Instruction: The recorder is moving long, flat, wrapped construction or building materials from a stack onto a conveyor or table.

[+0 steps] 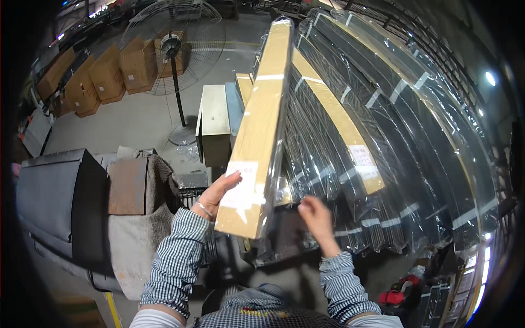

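Note:
My left hand (219, 191) grips the lower part of a long, narrow cardboard-faced package (261, 115) wrapped in clear plastic. The package stands tilted, its top end leaning away to the right, and a white label (239, 188) shows beside my thumb. To the right of the package's lower end hovers my right hand (318, 221), apart from it, slightly blurred. Its fingers are curled together, with nothing visible in them. Close behind, a row of long plastic-wrapped dark bundles (372, 115) leans; one has a tan cardboard strip (333, 112) and a label.
A large pedestal fan (174, 49) and several brown cartons (106, 76) stand at far left. Nearer are a white box (215, 115), a dark grey cabinet-like block (52, 191) and a cloth-covered surface (131, 240) with a brown board. A red item (391, 297) lies low at right.

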A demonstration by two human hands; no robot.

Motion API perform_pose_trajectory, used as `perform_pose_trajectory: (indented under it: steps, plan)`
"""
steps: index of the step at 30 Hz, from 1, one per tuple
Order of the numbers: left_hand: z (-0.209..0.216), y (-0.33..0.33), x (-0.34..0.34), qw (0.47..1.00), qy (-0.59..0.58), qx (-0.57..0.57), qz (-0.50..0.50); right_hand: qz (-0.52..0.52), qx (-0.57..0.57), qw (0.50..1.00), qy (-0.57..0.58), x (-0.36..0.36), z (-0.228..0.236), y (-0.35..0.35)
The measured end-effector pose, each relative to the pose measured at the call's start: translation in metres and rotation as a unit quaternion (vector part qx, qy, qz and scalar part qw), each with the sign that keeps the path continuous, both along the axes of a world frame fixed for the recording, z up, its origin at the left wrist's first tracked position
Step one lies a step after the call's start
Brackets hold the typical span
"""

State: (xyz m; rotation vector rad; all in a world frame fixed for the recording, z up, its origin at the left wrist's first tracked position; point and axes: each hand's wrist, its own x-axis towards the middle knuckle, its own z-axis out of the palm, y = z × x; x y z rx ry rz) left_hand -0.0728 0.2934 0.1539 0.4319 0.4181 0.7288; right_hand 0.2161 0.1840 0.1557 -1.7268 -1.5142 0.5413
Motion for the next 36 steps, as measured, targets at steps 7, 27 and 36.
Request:
perform_pose_trajectory:
  steps: [7, 27, 36]
  plan:
    - [-0.203, 0.041, 0.038, 0.988, -0.093, -0.115, 0.031, -0.056, -0.094, 0.975, -0.194, 0.025, -0.224, 0.084]
    - [-0.262, -0.139, 0.119, 0.958, 0.047, -0.27, 0.085, -0.041, 0.007, 0.999, -0.004, 0.04, -0.201, -0.069]
    - [-0.249, -0.256, 0.168, 0.96, 0.175, -0.21, -0.064, 0.009, -0.194, 0.933, -0.304, 0.139, -0.186, -0.258]
